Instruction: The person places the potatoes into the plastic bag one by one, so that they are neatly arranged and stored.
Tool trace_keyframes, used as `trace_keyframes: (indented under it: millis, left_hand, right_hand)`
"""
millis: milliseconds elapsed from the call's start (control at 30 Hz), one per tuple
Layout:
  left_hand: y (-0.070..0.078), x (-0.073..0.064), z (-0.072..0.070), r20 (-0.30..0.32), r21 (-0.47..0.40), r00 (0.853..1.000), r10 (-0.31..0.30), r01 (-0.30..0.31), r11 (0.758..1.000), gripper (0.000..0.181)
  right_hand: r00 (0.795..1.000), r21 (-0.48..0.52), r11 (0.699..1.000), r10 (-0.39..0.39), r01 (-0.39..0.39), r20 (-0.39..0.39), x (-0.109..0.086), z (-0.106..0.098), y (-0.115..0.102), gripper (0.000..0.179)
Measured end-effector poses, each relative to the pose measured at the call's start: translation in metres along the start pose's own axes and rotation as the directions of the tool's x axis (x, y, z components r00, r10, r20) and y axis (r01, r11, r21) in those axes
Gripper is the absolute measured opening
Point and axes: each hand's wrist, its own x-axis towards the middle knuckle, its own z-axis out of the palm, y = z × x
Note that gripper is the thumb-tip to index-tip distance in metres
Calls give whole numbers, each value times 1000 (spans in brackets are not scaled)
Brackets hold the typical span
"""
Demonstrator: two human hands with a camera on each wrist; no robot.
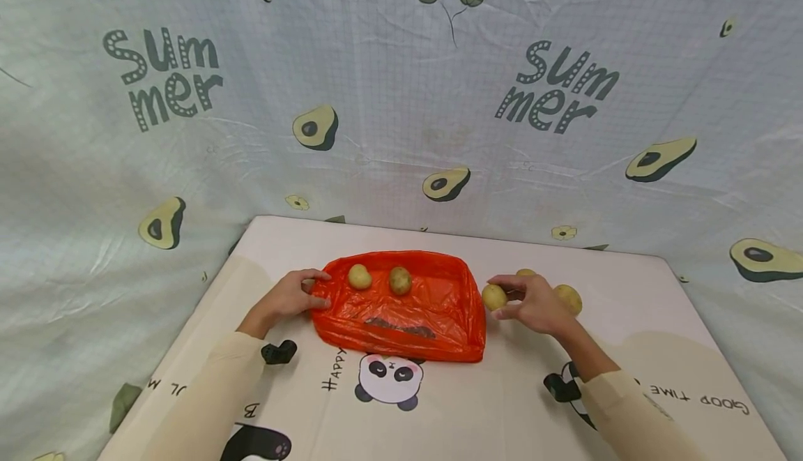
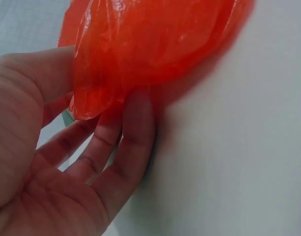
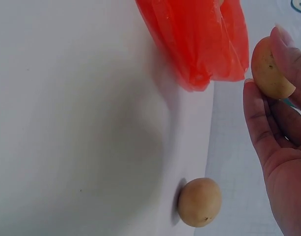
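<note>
A red plastic bag [image 1: 401, 321] lies spread wide on the table, its sides standing up a little. Two potatoes, a pale one [image 1: 360, 277] and a browner one [image 1: 400, 280], lie inside it. My left hand [image 1: 292, 298] grips the bag's left edge; in the left wrist view, thumb and fingers are on either side of the red film [image 2: 140, 44]. Just off the bag's right edge, my right hand [image 1: 533, 302] holds a potato [image 1: 494, 297] between thumb and fingers. That potato [image 3: 269, 69] appears raised beside the bag in the right wrist view.
Right of the bag, behind my right hand, two more potatoes lie on the table: one [image 1: 568, 299] beside the hand, another [image 1: 525, 273] partly hidden by it. The white table [image 1: 464, 405] has printed pandas and lettering. A patterned cloth [image 1: 389, 98] hangs behind it.
</note>
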Motion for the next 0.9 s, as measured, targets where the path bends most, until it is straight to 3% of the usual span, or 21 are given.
trace_keyframes:
  millis: [333, 900]
  left_hand:
    - [-4, 0, 0, 4, -21, 1000, 15, -15, 1000, 56]
    - [-3, -4, 0, 4, -13, 1000, 21, -21, 1000, 57]
  right_hand:
    - [999, 22, 999, -30, 30, 28, 10, 6, -2, 50]
    - [999, 25, 999, 26, -27, 36, 23, 16, -10, 52]
